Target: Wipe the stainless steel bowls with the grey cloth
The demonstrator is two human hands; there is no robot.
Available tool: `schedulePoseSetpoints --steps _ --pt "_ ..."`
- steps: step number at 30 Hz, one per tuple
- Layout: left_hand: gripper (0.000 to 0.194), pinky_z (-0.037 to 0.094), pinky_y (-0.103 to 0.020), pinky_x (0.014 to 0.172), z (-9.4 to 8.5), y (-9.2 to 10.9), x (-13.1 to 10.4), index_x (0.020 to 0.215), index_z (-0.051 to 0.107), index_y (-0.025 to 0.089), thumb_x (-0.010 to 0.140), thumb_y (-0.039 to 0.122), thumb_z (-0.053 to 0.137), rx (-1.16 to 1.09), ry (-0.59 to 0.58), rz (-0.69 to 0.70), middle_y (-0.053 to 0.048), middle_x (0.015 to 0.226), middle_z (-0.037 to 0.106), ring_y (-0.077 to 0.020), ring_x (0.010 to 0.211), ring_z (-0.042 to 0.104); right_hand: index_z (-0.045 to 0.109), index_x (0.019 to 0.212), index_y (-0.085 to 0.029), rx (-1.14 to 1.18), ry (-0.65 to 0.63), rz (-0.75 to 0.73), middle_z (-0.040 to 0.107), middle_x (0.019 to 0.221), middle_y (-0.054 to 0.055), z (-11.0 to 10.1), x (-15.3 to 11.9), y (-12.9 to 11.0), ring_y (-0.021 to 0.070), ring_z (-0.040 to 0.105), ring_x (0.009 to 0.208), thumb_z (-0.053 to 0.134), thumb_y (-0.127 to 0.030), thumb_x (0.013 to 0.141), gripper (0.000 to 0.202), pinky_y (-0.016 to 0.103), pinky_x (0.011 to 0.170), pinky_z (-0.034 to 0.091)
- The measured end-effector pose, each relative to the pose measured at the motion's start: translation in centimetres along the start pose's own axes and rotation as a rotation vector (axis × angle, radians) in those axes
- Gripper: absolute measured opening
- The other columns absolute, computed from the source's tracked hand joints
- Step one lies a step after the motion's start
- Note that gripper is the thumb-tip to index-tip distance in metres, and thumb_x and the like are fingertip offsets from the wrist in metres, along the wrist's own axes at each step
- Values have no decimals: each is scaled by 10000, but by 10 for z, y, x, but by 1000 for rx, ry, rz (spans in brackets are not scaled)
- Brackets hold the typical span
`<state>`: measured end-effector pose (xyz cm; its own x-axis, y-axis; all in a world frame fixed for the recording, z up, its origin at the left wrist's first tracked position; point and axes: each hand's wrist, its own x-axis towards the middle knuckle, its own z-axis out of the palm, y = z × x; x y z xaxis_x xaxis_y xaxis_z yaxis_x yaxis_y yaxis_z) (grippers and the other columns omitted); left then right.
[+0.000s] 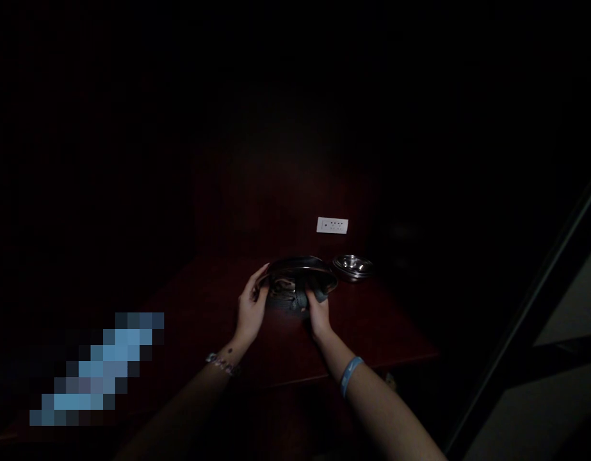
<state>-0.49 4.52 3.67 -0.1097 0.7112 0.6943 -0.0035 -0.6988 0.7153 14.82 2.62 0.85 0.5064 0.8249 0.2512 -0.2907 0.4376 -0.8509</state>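
Observation:
Between my two hands is a shiny, dark-looking metal bowl (302,264), tilted so that its hollow side faces me, above a dark red tabletop (372,333). My left hand (253,301) grips its left side, the fingers behind the rim and the thumb in front. A dark grey-green cloth (301,298) is bunched in my right hand (319,310), pressed against the inside of the bowl at the right. Part of the cloth hangs below the rim. Dim light hides the finer detail of the bowl's inner surface.
Shiny steel bowls (353,267), nested in a stack, stand on the tabletop just right of the held bowl. A white socket panel (332,225) is on the dark red wall behind. At the far right runs a slanting dark frame edge (530,314). A pixelated blue patch covers the lower left.

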Motion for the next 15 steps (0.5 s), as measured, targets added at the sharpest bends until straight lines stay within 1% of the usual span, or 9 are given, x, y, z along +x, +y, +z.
schedulePoseSetpoints --steps 2,3,5,7,9,10,12,14,15 --pt "491 394 -421 1111 2 -5 -2 1271 585 186 871 467 536 -3 -16 -55 -108 1333 620 -250 1256 560 677 1060 -175 23 -5 -4 728 871 22 1 -1 -1 134 599 605 710 -466 705 460 208 441 412" --pt "504 407 -423 1099 4 -8 -4 1247 597 177 845 478 568 -3 -46 -93 -114 1304 640 -257 1239 575 672 1063 -175 31 -15 0 726 862 22 2 -2 -2 128 590 586 709 -473 712 462 206 429 402" --pt "539 416 -423 1092 9 -15 -8 1204 618 167 773 489 640 7 -158 -171 -122 1272 662 -272 1232 583 664 1070 -173 35 -52 30 721 832 23 3 -4 -3 122 569 544 700 -495 729 470 207 403 381" --pt "544 396 -422 1109 12 -22 -11 1167 637 169 730 491 669 11 -266 -225 -122 1275 662 -280 1258 564 654 1084 -170 31 -85 59 717 805 26 4 -5 -3 123 555 517 686 -517 747 484 214 387 367" --pt "524 409 -434 1101 14 -26 -12 1148 643 176 734 496 654 -6 -294 -256 -118 1281 659 -287 1269 554 648 1092 -163 24 -77 47 717 809 33 3 -4 -2 129 554 519 682 -519 755 492 221 387 361" --pt "527 450 -450 1065 14 -28 -12 1165 630 177 747 498 639 -30 -282 -273 -119 1284 657 -292 1252 568 650 1082 -157 17 -47 25 718 816 39 2 -3 -1 133 558 529 684 -514 753 486 225 397 366" --pt "586 552 -470 934 13 -29 -11 1258 563 175 771 496 617 -97 -260 -298 -129 1320 628 -301 1198 604 662 1033 -146 -14 56 -30 721 832 56 -2 1 2 151 585 577 683 -496 746 452 241 453 409" --pt "667 609 -457 803 12 -29 -10 1359 467 172 786 484 608 -160 -259 -303 -145 1373 579 -303 1153 627 671 990 -140 -94 171 -95 721 871 81 -7 5 2 191 637 697 665 -475 745 416 276 577 480" --pt "696 618 -447 772 11 -28 -10 1387 432 169 788 474 610 -174 -263 -296 -153 1389 561 -302 1144 632 671 1000 -137 -153 198 -133 719 918 98 -9 7 1 219 656 792 648 -464 754 411 303 662 504"
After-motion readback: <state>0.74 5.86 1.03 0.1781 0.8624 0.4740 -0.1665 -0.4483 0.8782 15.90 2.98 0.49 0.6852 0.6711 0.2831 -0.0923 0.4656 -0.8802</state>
